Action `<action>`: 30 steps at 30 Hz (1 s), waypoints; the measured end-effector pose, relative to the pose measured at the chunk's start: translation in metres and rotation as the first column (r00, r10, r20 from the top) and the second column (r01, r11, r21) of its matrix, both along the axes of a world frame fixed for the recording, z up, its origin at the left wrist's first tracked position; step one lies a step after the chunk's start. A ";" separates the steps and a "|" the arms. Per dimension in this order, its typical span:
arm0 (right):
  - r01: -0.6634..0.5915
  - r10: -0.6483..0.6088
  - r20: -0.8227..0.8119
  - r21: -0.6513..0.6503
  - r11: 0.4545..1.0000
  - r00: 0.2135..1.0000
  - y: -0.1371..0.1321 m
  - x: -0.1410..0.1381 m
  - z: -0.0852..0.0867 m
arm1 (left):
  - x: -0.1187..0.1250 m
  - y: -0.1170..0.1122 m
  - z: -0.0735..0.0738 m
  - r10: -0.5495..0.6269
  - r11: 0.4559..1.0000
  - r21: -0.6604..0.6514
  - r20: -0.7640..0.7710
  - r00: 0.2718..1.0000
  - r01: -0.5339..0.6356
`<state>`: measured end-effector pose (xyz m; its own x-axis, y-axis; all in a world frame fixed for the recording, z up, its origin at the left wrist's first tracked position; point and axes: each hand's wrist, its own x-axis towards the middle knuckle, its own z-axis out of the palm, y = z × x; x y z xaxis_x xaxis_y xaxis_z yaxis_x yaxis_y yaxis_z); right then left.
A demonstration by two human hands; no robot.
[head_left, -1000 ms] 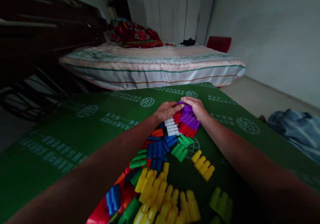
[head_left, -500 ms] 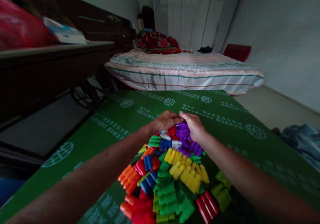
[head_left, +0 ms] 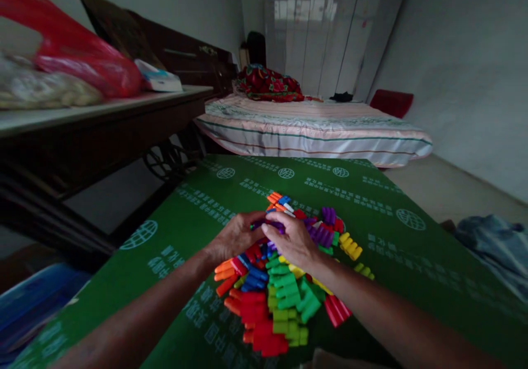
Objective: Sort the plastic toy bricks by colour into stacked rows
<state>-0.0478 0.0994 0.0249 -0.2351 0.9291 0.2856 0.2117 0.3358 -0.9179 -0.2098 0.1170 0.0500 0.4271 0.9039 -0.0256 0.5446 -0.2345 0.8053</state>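
Drawing nearer across the green mat [head_left: 383, 231], my left hand [head_left: 236, 238] and right hand [head_left: 292, 243] together pinch a purple block [head_left: 272, 225] atop the pile of blocks [head_left: 284, 300] (now bunched tighter).

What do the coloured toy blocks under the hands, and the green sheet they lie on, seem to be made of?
Toy blocks: most likely moulded plastic, smooth and slightly glossy. The signs are bright, uniform colours, rounded ridged shapes and faint highlights.
Green sheet: perhaps coated board or plastic sheeting, with a satin finish. It lies flat, is printed with pale globe logos and text, and has a soft sheen. Which of the two it is cannot be told.
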 end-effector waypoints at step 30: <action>0.049 -0.031 0.239 -0.069 0.996 0.971 -0.014 0.084 -0.040 | -0.009 -0.160 -0.071 0.222 0.751 0.623 -0.550 0.805 0.218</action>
